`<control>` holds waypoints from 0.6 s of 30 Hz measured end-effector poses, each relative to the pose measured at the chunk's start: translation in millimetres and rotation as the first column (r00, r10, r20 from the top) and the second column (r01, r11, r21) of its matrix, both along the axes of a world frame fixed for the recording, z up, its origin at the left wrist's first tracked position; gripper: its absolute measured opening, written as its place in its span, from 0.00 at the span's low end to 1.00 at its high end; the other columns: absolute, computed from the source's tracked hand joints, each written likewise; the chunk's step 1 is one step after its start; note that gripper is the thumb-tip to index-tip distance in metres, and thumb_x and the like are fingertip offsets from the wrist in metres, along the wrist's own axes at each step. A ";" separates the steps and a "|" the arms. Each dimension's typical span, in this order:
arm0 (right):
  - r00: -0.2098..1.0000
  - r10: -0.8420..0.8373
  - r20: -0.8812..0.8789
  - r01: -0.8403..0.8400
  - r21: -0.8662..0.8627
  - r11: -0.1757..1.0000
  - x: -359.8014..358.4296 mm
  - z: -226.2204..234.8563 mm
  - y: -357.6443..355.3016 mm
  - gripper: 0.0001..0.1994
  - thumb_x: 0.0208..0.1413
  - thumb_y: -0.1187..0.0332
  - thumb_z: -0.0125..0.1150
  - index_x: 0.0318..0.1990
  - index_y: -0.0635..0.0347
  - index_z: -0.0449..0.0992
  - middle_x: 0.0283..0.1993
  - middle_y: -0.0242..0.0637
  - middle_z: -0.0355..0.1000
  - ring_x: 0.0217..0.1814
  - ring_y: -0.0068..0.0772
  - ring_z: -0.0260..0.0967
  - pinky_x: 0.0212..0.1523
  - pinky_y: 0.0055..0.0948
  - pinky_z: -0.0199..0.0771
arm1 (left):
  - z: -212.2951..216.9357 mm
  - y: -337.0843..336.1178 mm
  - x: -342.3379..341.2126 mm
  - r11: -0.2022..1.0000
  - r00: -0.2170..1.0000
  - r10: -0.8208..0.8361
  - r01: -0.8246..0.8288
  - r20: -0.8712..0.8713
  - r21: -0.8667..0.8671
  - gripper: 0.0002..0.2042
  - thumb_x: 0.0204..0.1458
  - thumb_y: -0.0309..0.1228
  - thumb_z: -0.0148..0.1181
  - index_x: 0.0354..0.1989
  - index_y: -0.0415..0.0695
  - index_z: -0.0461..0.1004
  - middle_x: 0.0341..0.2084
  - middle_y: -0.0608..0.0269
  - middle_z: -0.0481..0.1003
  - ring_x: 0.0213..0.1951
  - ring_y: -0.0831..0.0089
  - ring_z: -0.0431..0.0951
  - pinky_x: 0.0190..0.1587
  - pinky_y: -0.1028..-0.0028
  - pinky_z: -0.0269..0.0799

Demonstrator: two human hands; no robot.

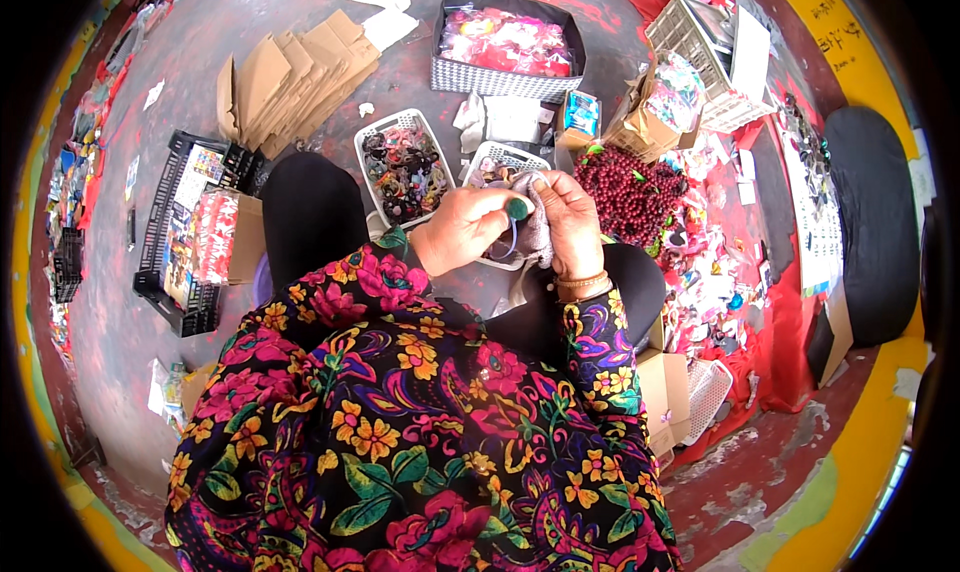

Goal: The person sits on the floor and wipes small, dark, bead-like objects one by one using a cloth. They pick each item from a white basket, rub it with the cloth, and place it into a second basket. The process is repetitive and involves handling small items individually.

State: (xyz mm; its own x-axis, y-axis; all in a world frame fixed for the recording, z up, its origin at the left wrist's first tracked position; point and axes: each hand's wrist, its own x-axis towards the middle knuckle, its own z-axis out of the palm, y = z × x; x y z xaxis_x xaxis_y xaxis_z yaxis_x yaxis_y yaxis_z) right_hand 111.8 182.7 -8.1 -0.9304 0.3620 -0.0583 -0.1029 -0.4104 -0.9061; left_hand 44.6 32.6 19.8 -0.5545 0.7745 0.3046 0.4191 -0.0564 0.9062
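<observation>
My left hand (458,234) pinches a hair tie with a round dark green piece (517,209) and a pale loop hanging below it. My right hand (574,228) is closed on a grey cloth (539,224), right beside the green piece. Both hands are close together above a small white basket (520,156), whose contents they mostly cover. To the left of it stands a larger white basket (364,156) full of dark, mixed small hair ties.
A patterned box (500,80) of pink packets stands at the back. Flattened cardboard (300,77) lies back left, near a black crate (150,242). Dark red berry sprays (630,190) and scattered small goods (710,292) lie right. A cardboard box (665,397) is beside my right arm.
</observation>
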 end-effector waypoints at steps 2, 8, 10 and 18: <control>1.000 -0.030 0.006 0.030 0.010 1.000 1.6 0.7 6.0 0.05 0.55 0.74 0.51 0.36 0.62 0.72 0.30 0.23 0.69 0.30 0.11 0.61 0.32 0.12 0.62 | 1.9 -2.1 -4.0 0.999 0.997 -0.002 0.005 0.072 -0.036 0.13 0.46 0.18 0.45 0.39 0.37 0.72 0.23 0.67 0.71 0.24 0.86 0.65 0.29 0.81 0.64; 0.988 -0.027 -0.152 0.060 0.218 0.974 14.5 31.2 -0.3 0.09 0.52 0.75 0.54 0.41 0.65 0.72 0.35 0.30 0.71 0.37 0.16 0.65 0.39 0.17 0.66 | -2.8 -2.9 -12.8 0.983 0.995 0.064 -0.076 -0.076 -0.170 0.05 0.46 0.21 0.50 0.30 0.37 0.72 0.18 0.55 0.69 0.20 0.75 0.69 0.25 0.74 0.64; 0.962 0.051 -0.267 0.095 0.506 0.857 8.5 28.4 -4.4 0.10 0.47 0.78 0.58 0.39 0.65 0.74 0.36 0.35 0.72 0.40 0.23 0.67 0.42 0.21 0.66 | -4.6 -0.5 -12.2 0.974 0.982 0.086 -0.118 -0.166 -0.194 0.03 0.45 0.23 0.51 0.26 0.37 0.70 0.15 0.50 0.67 0.18 0.66 0.70 0.22 0.70 0.64; 0.977 -0.088 -0.192 0.202 0.723 0.660 3.2 13.9 -16.6 0.06 0.45 0.79 0.58 0.33 0.63 0.72 0.28 0.37 0.69 0.31 0.33 0.67 0.34 0.26 0.67 | -11.8 4.0 -5.1 0.984 0.965 0.054 -0.095 -0.255 -0.152 0.04 0.42 0.23 0.51 0.20 0.37 0.65 0.13 0.45 0.64 0.18 0.48 0.68 0.19 0.64 0.61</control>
State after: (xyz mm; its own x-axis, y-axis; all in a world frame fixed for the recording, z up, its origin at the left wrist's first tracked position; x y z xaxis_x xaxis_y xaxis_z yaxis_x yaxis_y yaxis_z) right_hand 115.0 166.1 5.8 -0.8400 0.3647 0.4017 -0.2402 0.4140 -0.8780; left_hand 39.5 36.6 8.0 -0.5350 0.7840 0.3148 0.6301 0.1220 0.7668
